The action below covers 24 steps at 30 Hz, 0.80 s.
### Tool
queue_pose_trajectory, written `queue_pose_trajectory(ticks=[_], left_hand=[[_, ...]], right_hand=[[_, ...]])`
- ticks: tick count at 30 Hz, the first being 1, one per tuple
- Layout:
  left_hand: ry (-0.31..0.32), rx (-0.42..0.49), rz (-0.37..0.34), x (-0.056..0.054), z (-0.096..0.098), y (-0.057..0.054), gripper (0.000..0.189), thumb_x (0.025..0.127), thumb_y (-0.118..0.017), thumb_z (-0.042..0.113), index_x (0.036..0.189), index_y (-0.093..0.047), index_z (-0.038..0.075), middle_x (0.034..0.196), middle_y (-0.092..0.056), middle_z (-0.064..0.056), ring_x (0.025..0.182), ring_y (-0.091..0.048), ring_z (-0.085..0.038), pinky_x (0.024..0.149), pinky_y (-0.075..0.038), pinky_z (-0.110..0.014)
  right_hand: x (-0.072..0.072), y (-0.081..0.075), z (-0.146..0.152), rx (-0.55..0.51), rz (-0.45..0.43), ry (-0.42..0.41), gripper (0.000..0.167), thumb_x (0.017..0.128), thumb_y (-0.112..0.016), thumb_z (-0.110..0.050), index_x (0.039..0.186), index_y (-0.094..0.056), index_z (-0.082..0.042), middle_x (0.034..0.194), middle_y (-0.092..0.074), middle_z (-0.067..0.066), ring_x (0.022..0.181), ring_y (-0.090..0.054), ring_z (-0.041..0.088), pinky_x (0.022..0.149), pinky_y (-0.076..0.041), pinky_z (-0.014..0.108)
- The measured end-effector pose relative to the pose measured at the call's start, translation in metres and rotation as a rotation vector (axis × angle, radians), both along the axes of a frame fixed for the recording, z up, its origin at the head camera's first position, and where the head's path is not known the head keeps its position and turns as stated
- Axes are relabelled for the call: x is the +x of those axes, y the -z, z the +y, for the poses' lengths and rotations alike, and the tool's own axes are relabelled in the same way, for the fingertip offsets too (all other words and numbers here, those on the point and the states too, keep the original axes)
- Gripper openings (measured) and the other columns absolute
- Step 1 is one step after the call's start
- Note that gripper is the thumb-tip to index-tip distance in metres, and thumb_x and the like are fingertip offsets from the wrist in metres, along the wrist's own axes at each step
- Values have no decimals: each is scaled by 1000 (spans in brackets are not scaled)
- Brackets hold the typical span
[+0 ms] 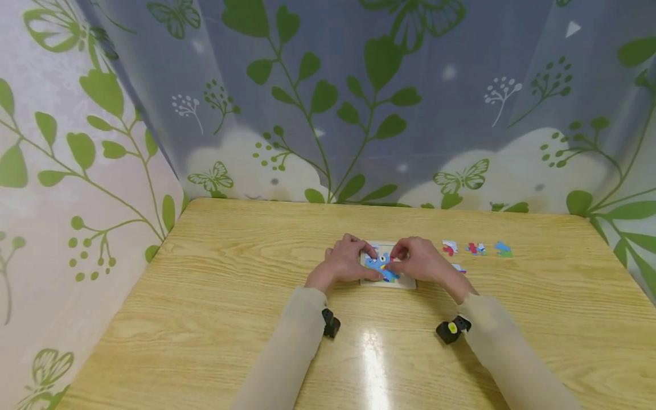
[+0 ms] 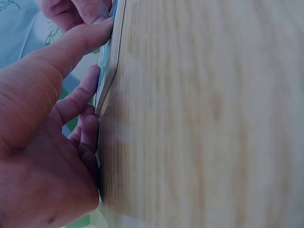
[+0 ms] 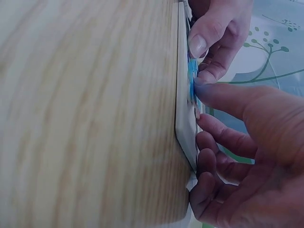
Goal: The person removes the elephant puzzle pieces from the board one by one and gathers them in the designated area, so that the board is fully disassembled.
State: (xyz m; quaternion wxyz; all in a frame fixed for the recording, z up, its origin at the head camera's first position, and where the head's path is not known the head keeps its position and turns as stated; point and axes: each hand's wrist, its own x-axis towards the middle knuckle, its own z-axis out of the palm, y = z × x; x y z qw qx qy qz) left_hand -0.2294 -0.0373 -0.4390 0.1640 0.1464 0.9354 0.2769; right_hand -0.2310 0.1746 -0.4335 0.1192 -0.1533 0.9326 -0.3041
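Note:
A small jigsaw board [image 1: 405, 282] with a pale frame lies flat on the table, and blue puzzle pieces [image 1: 375, 265] fill its middle. From the left side, my left hand [image 1: 348, 259] reaches over the board, thumb and fingertips resting on the pieces. My right hand [image 1: 421, 262] comes in from the right and pinches a puzzle piece [image 3: 193, 80] between thumb and index finger, low over the board. The piece is mostly covered by the fingers, with blue showing in the right wrist view. Both thumbs are close together there.
Right of the board lie loose puzzle pieces: a red and white one [image 1: 449, 247], a red and blue one [image 1: 475, 249] and a blue and green one [image 1: 503, 249]. Another piece [image 1: 459, 268] shows partly behind my right hand. A leaf-patterned curtain [image 1: 328, 114] hangs along the table's [image 1: 230, 319] far edge.

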Motion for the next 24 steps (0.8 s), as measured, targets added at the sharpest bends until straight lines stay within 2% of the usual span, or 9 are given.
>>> queue_pose_trajectory(ticks=[24], left_hand=[[-6, 12, -7, 1, -1, -1, 38, 83, -82, 50, 111, -66, 30, 144, -45, -4, 134, -44, -30, 102, -34, -47]], right_hand=[[2, -1, -3, -23, -39, 48, 24, 88, -78, -25, 98, -68, -5, 88, -66, 7, 75, -55, 18, 66, -44, 30]])
